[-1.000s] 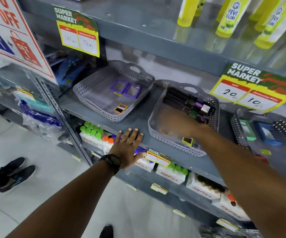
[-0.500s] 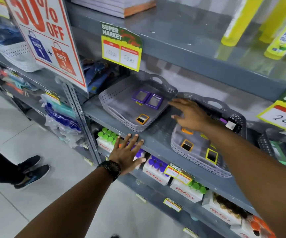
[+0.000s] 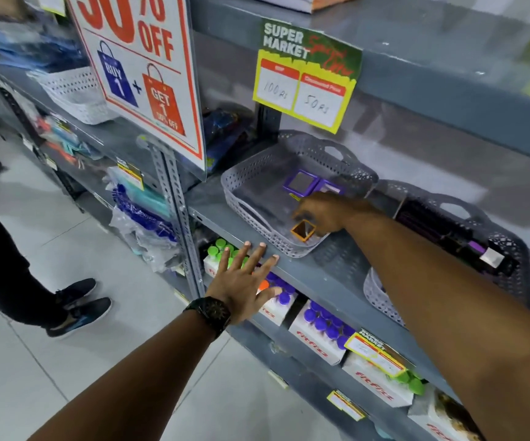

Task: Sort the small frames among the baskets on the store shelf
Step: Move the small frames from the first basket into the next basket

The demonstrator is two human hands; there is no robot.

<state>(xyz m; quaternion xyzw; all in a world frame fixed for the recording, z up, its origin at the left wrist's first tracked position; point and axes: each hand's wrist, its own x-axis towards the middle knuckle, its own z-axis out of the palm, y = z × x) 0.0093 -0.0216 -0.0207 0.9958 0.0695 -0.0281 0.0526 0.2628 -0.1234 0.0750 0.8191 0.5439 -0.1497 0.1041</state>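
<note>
From the head camera, the right hand (image 3: pixel 322 214) reaches into the left grey basket (image 3: pixel 251 214) and its curled fingers sit at the orange frame (image 3: pixel 303 231), which tilts up on edge in the basket's near right corner, just below and to the near side of the hand; whether the fingers are pinching it or letting it go I cannot tell, as they blur there. The left hand (image 3: pixel 241 283) lies spread flat and empty, fingertips on the shelf edge (image 3: pixel 308 275), near the basket but lower. Further in, two purple frames (image 3: pixel 302 182) lie flat side by side at the far side of the same basket. The right grey basket (image 3: pixel 508 249) holds dark and purple items at its far end; the forearm hides most of the rest. My guess is that a placement is underway here
</note>
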